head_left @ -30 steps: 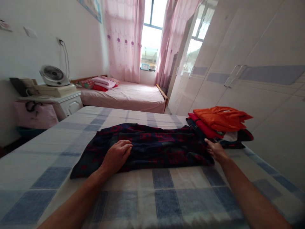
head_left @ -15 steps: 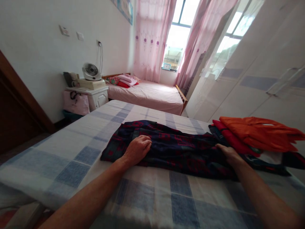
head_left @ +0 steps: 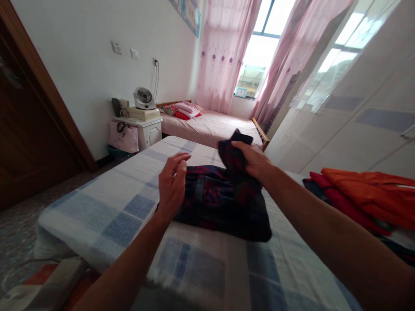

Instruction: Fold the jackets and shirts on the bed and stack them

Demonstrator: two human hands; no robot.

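Note:
A dark navy garment point(head_left: 210, 201) with a red pattern lies folded on the checked bedspread point(head_left: 201, 263) in front of me. My right hand point(head_left: 254, 160) grips one end of it, lifted above the bed and folded back over the rest. Over the garment's left end is my left hand point(head_left: 172, 183), fingers loosely bent and apart, holding nothing. Whether its lower edge touches the cloth I cannot tell.
Folded clothes, an orange one point(head_left: 366, 190) on top, are piled at the right. Beyond stand a second bed point(head_left: 217, 125) and a white cabinet point(head_left: 152, 131) bearing a fan point(head_left: 144, 98). A white wardrobe point(head_left: 353, 134) lines the right side.
My right hand has carried the garment's right end up and leftward, so the garment lies shorter. My left hand has risen from pressing on it and opened. The view has turned somewhat left.

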